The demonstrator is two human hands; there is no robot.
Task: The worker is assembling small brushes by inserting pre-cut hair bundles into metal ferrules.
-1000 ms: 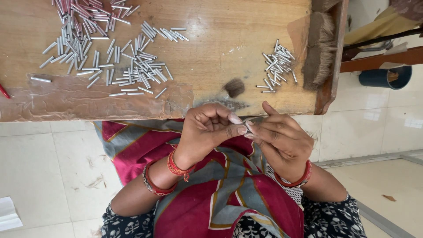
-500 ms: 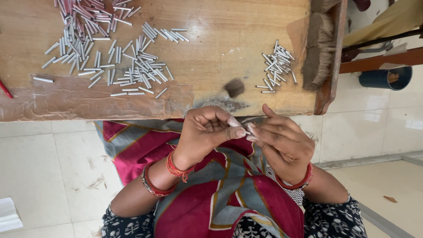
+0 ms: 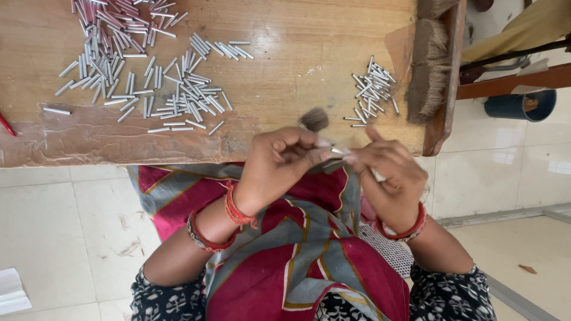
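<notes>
Between the two hands, just below the near edge of the board [image 3: 178, 142], a small silver tube [image 3: 337, 151] is pinched. The left hand [image 3: 279, 166] has its thumb and first fingers closed on one end of the tube, and the right hand [image 3: 386, 172] brings its fingertips [image 3: 352, 159] against the other end, so both hands meet at this one piece. The long axis of the tube runs roughly left to right, from one hand toward the other, and the tube sits at about equal reach of both. I cannot tell how firmly the right hand grips it, because the fingers cover most of it.

A little tuft of dark hair [image 3: 314, 119] lies on the board just beyond the hands, nearer to the left hand. Further to the right on the board is a small pile of tubes [image 3: 372, 92], and beside it a bundle of brown bristles [image 3: 427, 71] lies near the raised edge. The big heap of tubes [image 3: 143, 65] is well apart, on the left side.
</notes>
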